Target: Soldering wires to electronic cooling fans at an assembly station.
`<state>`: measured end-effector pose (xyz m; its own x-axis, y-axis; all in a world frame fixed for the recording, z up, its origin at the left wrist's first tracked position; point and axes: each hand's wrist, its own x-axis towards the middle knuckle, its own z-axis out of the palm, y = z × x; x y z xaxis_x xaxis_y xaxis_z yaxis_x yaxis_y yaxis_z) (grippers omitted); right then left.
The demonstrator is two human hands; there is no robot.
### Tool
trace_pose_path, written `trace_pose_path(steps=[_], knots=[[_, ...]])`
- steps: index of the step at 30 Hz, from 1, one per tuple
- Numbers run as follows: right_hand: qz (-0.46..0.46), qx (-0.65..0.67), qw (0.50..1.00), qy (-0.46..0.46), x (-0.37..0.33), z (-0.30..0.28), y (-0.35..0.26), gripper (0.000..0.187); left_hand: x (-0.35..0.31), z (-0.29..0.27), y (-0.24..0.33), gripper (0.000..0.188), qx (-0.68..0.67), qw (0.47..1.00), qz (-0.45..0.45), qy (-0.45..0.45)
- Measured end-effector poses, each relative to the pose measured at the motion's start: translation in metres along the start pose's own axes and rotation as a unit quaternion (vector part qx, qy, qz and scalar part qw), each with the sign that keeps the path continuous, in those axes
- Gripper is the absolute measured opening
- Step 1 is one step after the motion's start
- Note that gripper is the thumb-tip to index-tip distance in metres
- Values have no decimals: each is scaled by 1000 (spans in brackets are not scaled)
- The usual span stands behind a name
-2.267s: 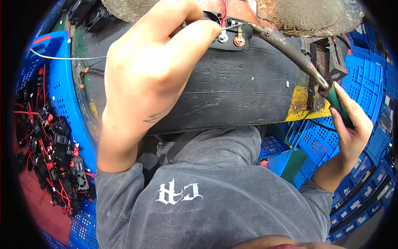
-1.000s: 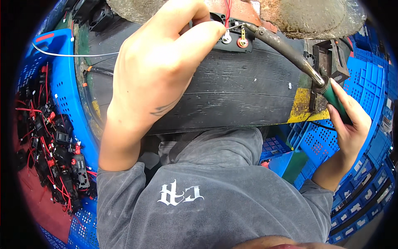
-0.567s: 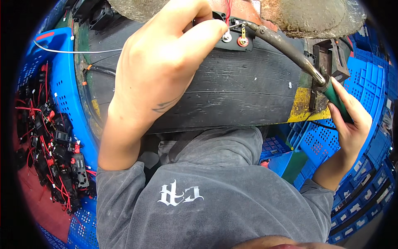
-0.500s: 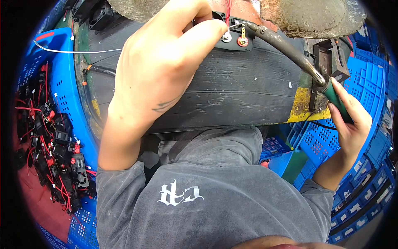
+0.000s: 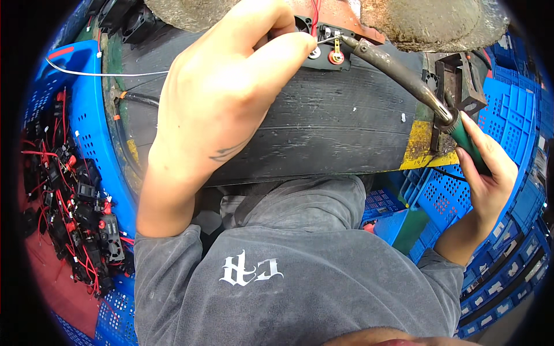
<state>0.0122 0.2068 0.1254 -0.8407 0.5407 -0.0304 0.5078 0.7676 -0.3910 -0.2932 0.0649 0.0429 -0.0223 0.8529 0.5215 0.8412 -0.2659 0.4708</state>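
My right hand (image 5: 490, 167) is wrapped round the green handle of a soldering iron (image 5: 404, 78). The iron slants up and left, its tip against the terminals of a small black fan module (image 5: 326, 62). My left hand (image 5: 213, 109), thumb and forefinger pinched, holds thin solder wire (image 5: 115, 75); a short end reaches from the fingertips to the iron's tip. On the module's near side are a brass tab on a red ring (image 5: 336, 57) and a white-ringed terminal (image 5: 314, 53). Red wires (image 5: 315, 11) rise from it. My left hand covers part of the module.
Blue crates flank the dark bench (image 5: 323, 127); the left crate (image 5: 89, 115) adjoins a heap of black modules with red wires (image 5: 75, 196). A metal bracket stand (image 5: 459, 86) is on the right, brownish crusted blocks (image 5: 433, 23) at the far edge. A black cable (image 5: 141, 99) lies left.
The iron's tip has shifted slightly left and down over the terminals, its shaft following. The module has moved a touch left. Both hands keep their holds.
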Motion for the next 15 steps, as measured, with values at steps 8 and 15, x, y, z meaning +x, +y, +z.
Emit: trace_pose_path(steps=[8, 15], knots=[[17, 3, 1000, -24, -2, -3, 1, 50, 0, -2, 2, 23, -1, 1000, -15, -8], [5, 8, 1000, -4, 2, 1, 2, 49, 1, 2, -1, 24, 12, 1000, -3, 6]])
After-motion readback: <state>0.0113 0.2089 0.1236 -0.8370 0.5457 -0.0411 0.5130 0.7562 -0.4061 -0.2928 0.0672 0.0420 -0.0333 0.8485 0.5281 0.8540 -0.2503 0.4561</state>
